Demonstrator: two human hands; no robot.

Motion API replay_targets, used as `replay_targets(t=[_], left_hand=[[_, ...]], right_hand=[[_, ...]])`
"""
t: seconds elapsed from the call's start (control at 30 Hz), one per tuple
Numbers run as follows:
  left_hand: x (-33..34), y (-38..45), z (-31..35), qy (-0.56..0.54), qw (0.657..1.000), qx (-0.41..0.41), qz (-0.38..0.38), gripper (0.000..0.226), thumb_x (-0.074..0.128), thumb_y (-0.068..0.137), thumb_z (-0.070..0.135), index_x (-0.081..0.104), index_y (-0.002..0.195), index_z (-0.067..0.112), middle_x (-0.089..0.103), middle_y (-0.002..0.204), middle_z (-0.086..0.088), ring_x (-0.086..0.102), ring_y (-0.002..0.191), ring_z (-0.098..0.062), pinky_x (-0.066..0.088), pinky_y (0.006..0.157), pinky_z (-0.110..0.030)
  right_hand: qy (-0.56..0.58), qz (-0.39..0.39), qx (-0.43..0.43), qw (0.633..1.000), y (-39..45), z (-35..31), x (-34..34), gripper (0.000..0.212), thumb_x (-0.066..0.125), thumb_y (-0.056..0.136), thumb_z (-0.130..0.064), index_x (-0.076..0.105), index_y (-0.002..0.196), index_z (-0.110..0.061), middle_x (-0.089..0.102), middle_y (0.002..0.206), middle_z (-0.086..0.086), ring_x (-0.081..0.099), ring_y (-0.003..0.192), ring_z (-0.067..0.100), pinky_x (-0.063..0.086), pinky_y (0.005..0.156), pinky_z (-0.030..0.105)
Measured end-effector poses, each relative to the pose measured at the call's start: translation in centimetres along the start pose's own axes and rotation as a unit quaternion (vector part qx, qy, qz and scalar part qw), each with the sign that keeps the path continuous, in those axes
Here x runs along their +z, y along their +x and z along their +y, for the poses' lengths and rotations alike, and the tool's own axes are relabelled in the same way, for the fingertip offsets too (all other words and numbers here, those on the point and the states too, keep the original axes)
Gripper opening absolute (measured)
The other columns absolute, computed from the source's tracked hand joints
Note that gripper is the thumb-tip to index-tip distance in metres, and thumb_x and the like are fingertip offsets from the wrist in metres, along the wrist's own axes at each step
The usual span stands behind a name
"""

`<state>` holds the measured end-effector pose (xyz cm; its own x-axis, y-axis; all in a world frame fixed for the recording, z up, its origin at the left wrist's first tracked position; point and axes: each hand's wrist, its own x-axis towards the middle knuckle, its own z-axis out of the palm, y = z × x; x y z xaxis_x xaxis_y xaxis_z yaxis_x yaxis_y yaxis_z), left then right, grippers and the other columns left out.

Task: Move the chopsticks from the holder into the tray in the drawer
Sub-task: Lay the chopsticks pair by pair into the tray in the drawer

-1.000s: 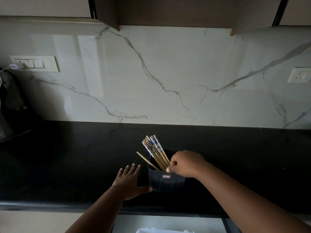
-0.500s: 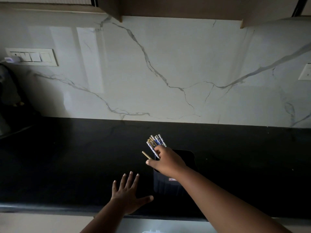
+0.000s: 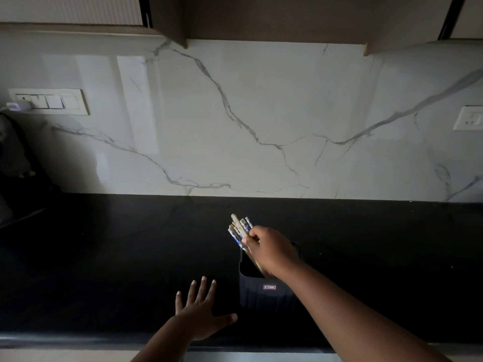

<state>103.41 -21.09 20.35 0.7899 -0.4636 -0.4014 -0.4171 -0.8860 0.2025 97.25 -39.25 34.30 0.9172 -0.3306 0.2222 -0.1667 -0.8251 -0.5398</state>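
Now, head view — step in hand: lifting the bundle of chopsticks [image 3: 241,229] out of the holder [image 3: 264,291].
Right hand [image 3: 271,250]: fingers curled round the whole bundle, gripping it near the upper ends; patterned tops stick out past the fingertips, toward the wall.
Chopsticks: gathered in that grip, tilted away to the left, their lower ends still down inside the holder below the palm.
Left hand [image 3: 202,313]: fingers spread and straight, flat on the black counter [image 3: 104,257], holding nothing; its thumb points at the holder but stays apart from it.
How to do it well: I would draw the bundle up along its own tilt until the tips pass the rim, keeping the squeeze even so no stick slides out; the left hand could brace the holder, since it looks light and may tip.
Holder: dark tub with a small label, just right of the left thumb, under the right wrist.
Drawer and tray: not visible; only a pale strip below the counter edge shows.
Around: marble wall [image 3: 261,113] beyond the fingertips, switch plate [image 3: 48,101] far left, socket [image 3: 469,118] far right, cabinets [image 3: 261,17] overhead.
In the way: nothing near the fingers; dim light hides small detail.
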Motion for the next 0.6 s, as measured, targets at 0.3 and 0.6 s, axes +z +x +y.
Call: replay_targets(t=[0.3,0.6], left_hand=[[-13.6,-4.9,5.4,-0.388,0.827,0.244,0.326,0.026,0.067,0.088,0.032,0.061,0.113,0.037,0.064,0.118,0.006,0.063,0.106,-0.004,0.05,0.085,-0.019],[-15.8,-7.2,6.4,0.105,0.703,0.455,0.537,0.06,0.077,0.075,0.007,0.053,0.127,0.023,0.064,0.126,-0.01,0.064,0.107,-0.027,0.054,0.076,-0.036]], right_hand=[[0.32,0.083,-0.013,0.944,1.6,-2.8,-9.8,0.012,0.063,0.093,-0.026,0.069,0.086,-0.019,0.07,0.079,0.005,0.068,0.066,0.015,0.06,0.058,0.03],[0.423,0.081,0.02,0.902,0.7,-3.7,-11.0,0.016,0.064,0.092,-0.027,0.071,0.091,-0.013,0.067,0.079,0.003,0.068,0.058,0.011,0.056,0.054,0.024]])
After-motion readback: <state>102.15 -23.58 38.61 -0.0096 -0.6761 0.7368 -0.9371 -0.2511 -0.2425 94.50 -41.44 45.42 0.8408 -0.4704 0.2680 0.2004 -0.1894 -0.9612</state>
